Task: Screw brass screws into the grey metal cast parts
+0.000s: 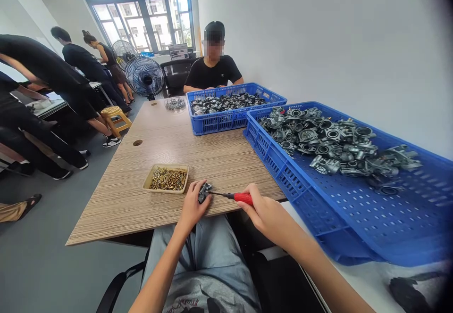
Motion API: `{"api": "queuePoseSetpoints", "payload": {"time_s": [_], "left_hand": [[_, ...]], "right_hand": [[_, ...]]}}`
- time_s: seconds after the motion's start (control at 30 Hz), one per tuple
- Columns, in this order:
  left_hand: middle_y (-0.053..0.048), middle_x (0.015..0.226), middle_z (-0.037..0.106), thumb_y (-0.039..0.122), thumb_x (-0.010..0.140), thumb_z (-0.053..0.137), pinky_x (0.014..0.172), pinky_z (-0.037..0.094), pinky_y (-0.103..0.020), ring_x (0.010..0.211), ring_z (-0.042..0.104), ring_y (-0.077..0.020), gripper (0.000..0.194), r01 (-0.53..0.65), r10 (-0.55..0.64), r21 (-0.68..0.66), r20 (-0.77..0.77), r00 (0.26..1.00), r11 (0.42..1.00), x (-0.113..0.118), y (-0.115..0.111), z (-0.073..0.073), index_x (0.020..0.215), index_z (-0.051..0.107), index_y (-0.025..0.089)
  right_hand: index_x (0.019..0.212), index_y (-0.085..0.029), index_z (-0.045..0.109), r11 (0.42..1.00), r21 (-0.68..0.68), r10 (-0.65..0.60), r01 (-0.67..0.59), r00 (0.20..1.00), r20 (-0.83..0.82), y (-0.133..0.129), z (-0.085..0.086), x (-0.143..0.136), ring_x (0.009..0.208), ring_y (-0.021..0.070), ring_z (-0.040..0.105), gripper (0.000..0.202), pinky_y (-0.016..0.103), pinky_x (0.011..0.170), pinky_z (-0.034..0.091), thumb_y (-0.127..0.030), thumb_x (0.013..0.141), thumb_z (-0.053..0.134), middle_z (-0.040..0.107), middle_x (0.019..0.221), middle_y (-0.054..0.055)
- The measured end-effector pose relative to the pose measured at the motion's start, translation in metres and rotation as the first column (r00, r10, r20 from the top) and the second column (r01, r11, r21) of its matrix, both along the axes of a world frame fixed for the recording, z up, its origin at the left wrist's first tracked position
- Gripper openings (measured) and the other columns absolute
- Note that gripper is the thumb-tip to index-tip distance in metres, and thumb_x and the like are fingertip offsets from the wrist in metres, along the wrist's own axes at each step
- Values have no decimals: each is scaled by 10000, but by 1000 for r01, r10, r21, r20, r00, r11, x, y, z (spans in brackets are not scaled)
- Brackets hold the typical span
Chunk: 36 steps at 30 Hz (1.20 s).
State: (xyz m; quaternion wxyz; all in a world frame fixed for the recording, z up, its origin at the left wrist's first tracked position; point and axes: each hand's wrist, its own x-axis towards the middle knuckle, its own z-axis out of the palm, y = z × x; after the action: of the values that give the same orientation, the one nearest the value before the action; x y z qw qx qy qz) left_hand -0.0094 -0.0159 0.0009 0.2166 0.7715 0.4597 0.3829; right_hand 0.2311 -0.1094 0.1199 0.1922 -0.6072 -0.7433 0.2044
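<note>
Near the table's front edge, my left hand [193, 205] is closed around a small grey metal part [204, 193]. My right hand [257, 206] grips the red handle of a screwdriver [243, 198], whose dark shaft points left. The shaft's tip meets the metal part, though the exact contact point is too small to make out. Just left of my left hand sits a cream tray [146, 186] holding many small brass-coloured pieces.
A large blue crate [290, 188] of metal castings stands at the right. Behind it is another blue crate [219, 124], with a person seated beyond. A clear dish [174, 104] lies at the table's far end. Several people and a fan [145, 77] are at the left.
</note>
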Motion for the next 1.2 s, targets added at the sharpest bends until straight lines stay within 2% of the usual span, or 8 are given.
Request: {"api": "queuePoseSetpoints", "payload": {"time_s": [0.1, 0.3, 0.4, 0.5, 0.57, 0.73, 0.97, 1.2], "left_hand": [[-96, 1330, 558, 237, 917, 630, 1115, 456, -417, 1270, 565, -240, 510, 2, -2, 5, 0, 1000, 1000, 0, 0, 0, 1410, 504, 267], [-93, 1332, 556, 231, 919, 625, 1115, 452, -415, 1272, 560, -239, 509, 2, -2, -1, -4, 1000, 1000, 0, -1, 1, 1412, 503, 269], [-90, 1333, 555, 232, 915, 630, 1116, 450, -407, 1271, 558, -237, 517, -3, 3, -9, -7, 1000, 1000, 0, -1, 1, 1414, 501, 271], [-89, 1335, 555, 236, 912, 635, 1114, 451, -404, 1268, 560, -238, 519, -5, 5, -12, -6, 1000, 1000, 0, 0, 0, 1412, 503, 274], [-88, 1334, 556, 236, 910, 635, 1114, 450, -404, 1268, 561, -239, 519, -6, 6, -13, -4, 1000, 1000, 0, 0, 0, 1411, 504, 276], [-88, 1341, 553, 230, 914, 627, 1123, 443, -412, 1276, 555, -241, 517, -4, 4, -15, 4, 1000, 1000, 0, -1, 1, 1413, 501, 277], [-90, 1341, 551, 235, 919, 627, 1128, 438, -414, 1277, 546, -240, 502, -9, 9, -2, 10, 1000, 1000, 0, 0, 1, 1405, 503, 266], [-96, 1341, 551, 233, 919, 620, 1123, 443, -424, 1278, 550, -246, 508, -6, 6, 4, 5, 1000, 1000, 0, 0, 0, 1412, 498, 265]], "right_hand": [[1079, -224, 412, 1000, -15, 4, -4, 1000, 10, 0, 0, 0, 795, 293, 733, 129, 302, 627, 430, -349, 1067, 383, 712, 839, 69], [1191, -246, 401, 988, 39, 156, -151, 975, -160, -5, 3, -1, 982, 250, 711, 147, 318, 804, 482, -231, 1045, 406, 701, 1075, 76], [1126, -238, 412, 995, 12, 95, -94, 989, -117, -3, -1, -1, 905, 263, 722, 79, 311, 736, 475, -270, 1057, 389, 713, 988, 74], [1084, -229, 415, 1000, -3, 14, -14, 999, -37, 0, -4, -2, 809, 287, 726, 123, 307, 653, 445, -349, 1063, 395, 713, 872, 71], [1071, -236, 417, 1000, 4, 27, -26, 998, -52, 0, -4, -2, 814, 282, 724, 124, 305, 662, 445, -359, 1061, 407, 712, 875, 63], [1174, -255, 406, 989, 32, 146, -142, 972, -182, -4, -1, -3, 940, 244, 706, 127, 307, 776, 467, -255, 1048, 420, 698, 1031, 54], [1099, -231, 432, 1000, -20, 16, -19, 991, -135, -1, -7, -5, 874, 279, 722, 101, 317, 712, 464, -318, 1049, 422, 709, 943, 76], [1166, -254, 406, 991, 27, 132, -129, 972, -196, -3, -3, -5, 938, 247, 703, 132, 308, 779, 466, -244, 1037, 430, 697, 1033, 58]]}}
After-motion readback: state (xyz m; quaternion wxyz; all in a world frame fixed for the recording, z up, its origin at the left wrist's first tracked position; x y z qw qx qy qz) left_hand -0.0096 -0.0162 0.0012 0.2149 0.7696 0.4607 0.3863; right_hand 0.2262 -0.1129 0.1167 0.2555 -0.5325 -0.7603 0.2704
